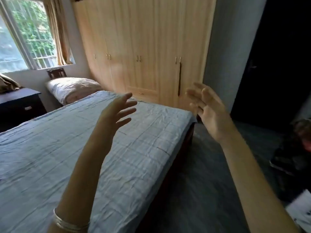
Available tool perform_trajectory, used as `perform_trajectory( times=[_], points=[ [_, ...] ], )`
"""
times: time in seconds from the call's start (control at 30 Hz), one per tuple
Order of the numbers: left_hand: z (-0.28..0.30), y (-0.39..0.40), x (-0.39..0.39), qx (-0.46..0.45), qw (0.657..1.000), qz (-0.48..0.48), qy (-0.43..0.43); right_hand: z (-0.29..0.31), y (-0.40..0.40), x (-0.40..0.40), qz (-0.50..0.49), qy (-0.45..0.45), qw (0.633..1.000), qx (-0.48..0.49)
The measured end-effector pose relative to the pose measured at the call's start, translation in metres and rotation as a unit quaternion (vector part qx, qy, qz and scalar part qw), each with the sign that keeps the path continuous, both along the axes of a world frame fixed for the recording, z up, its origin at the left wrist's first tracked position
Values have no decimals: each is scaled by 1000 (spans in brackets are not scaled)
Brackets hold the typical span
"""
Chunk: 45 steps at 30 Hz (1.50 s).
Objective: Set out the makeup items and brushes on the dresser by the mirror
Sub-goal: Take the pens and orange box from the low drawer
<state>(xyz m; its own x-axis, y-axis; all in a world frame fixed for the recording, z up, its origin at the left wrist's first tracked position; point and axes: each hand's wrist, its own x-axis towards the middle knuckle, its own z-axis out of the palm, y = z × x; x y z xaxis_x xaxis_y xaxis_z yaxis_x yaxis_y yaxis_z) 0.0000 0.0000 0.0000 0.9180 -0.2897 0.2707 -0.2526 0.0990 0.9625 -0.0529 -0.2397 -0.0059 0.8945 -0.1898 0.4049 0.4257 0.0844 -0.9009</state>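
Both arms are raised over the bed [70, 148]: the left hand [116, 111] with fingers spread and holding nothing, the right hand [208, 110] with fingers straight, loosely apart and equally bare. No makeup items, brushes, mirror or dresser show from here, only a wardrobe [143, 47] ahead and a dark nightstand [20, 105] by the window [25, 36]. I judge the step in hand is finding the things, so turn slowly, scan each surface, and keep both hands free for carrying.
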Motion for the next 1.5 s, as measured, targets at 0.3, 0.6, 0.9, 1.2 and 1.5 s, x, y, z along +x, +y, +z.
perform_trajectory(
  times=[0.3,0.6,0.9,1.2,1.5],
  points=[
    [-14,-89,100,-8,995,-104,8,-11,-62,42,-128,6,992,-4],
    [-31,-199,159,32,980,-193,15,-29,-141,71,-199,29,980,1],
    [-46,-327,210,43,980,-194,27,-45,-268,121,-197,34,980,1],
    [-47,-436,262,36,984,-170,33,-38,-383,180,-174,47,984,-3],
    [-64,-524,335,60,980,-185,43,-57,-471,255,-171,61,983,15]
  ],
)
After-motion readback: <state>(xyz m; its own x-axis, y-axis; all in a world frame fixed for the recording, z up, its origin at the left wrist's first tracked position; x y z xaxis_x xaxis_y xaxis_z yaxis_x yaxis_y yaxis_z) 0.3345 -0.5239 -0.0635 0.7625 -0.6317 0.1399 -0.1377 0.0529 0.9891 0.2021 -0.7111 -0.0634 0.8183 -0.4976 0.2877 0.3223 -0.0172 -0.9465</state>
